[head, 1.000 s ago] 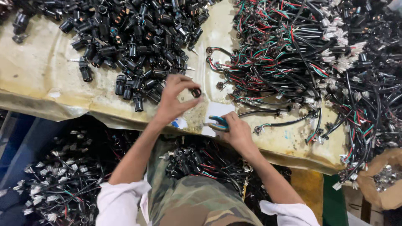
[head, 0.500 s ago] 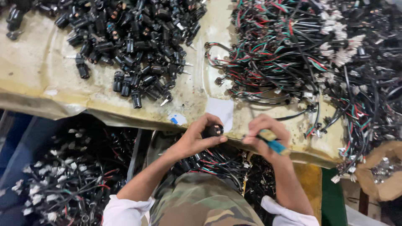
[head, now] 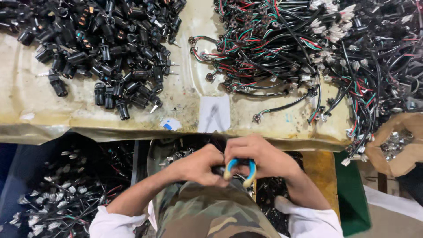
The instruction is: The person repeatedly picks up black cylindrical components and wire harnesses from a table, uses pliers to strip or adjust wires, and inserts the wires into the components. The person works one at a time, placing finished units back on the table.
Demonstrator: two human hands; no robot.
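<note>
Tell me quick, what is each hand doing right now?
Left hand: closed on a small black part, mostly hidden.
Right hand: fingers closed around pliers with blue and yellow handles.

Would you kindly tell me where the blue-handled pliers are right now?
In the head view, the blue-handled pliers sit low at centre, gripped in the right hand against the left hand, just below the table edge.

Bright, even overhead light; sharp focus, soft shadows, dimmer below the table (head: pixel 39 119).

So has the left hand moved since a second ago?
Yes. The left hand was up on the table at the pile of black parts; now it is below the table's near edge, against the right hand holding blue-handled pliers.
</note>
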